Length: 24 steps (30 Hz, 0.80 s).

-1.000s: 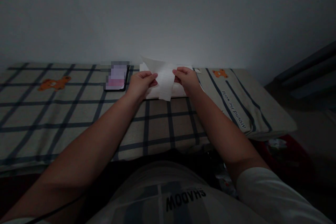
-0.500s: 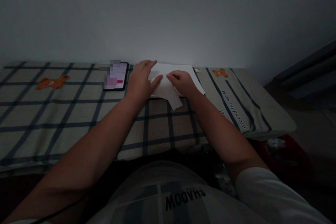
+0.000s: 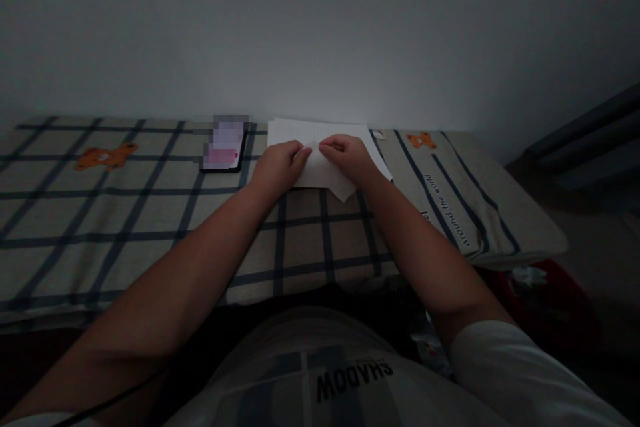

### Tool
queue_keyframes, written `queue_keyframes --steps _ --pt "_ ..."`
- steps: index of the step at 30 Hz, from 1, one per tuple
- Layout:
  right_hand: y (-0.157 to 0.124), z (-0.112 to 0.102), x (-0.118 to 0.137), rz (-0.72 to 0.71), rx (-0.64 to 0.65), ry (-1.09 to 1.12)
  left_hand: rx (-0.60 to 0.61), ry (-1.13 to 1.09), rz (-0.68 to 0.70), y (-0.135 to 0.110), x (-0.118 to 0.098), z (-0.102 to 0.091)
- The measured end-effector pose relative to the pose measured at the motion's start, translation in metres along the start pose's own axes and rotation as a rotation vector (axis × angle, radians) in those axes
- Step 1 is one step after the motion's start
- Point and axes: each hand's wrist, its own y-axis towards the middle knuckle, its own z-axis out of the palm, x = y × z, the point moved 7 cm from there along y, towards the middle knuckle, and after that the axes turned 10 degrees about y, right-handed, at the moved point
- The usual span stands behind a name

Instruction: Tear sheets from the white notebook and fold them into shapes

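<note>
Both hands pinch a small piece of white paper (image 3: 341, 187) between thumbs and fingers, its lower corner hanging past the near edge of the sheets beneath. My left hand (image 3: 281, 165) is closed on its left side, the thumb tip close to the other hand. Closed on the right side of the same piece is my right hand (image 3: 347, 155). Under them lies a stack of white paper sheets (image 3: 320, 128), partly covered by the hands. How the piece is folded between the fingertips is too dim to make out.
A phone (image 3: 225, 147) with a lit screen lies left of the sheets. The checked tablecloth (image 3: 150, 220) covers the table against a pale wall (image 3: 320, 33). On the floor at the right stands a red bin (image 3: 565, 307) with crumpled white stuff inside.
My left hand has gone from spread fingers to a pinch on the paper piece. The piece's hanging end has shifted right and up. My right hand stays nearly in place.
</note>
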Motion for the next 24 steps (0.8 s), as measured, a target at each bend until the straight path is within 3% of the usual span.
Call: queue_keyframes --steps 7,24 --pt "0.000 0.009 -0.002 -0.060 0.105 -0.079 -0.041 0.009 0.087 0.002 -0.001 0.001" --pt "-0.004 0.015 0.007 -0.077 0.110 -0.061 -0.094 0.099 0.125 -0.002 -0.007 -0.004"
